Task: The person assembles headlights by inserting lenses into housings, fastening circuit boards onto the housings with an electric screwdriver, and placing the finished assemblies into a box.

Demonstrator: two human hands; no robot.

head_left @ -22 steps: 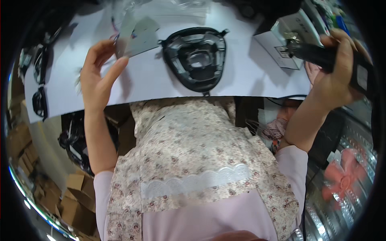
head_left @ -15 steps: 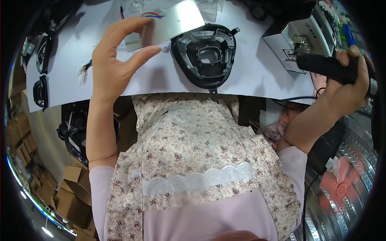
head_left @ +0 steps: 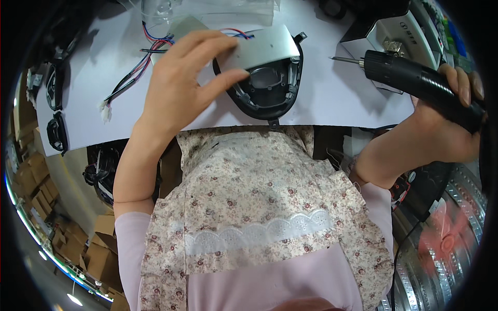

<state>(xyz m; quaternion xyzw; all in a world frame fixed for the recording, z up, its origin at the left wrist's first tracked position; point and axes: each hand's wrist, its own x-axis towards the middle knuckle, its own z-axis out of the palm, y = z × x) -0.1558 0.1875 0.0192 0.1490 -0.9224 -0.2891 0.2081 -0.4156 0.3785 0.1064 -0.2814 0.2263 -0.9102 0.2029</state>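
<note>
My left hand (head_left: pixel 179 85) pinches the left end of a flat silver metal plate (head_left: pixel 272 46), which has thin red and blue wires at its upper edge. The plate covers the far part of a black rounded triangular housing (head_left: pixel 267 106); whether it touches the housing I cannot tell. An oval opening and small screw posts show in the uncovered part. At the right, my right hand (head_left: pixel 448 122) is wrapped round a black electric screwdriver (head_left: pixel 404 72). Its thin bit points left, over the table to the right of the housing.
Bundled wires with white connectors (head_left: pixel 105 111) lie left of the housing. A white box (head_left: pixel 415 44) with small metal parts by its top stands at the back right. Clear plastic packaging (head_left: pixel 228 11) sits at the back. Black parts (head_left: pixel 56 132) rest at the left edge.
My left hand has carried the plate right and down, over the housing. The screwdriver has swung left and its bit now points across the table.
</note>
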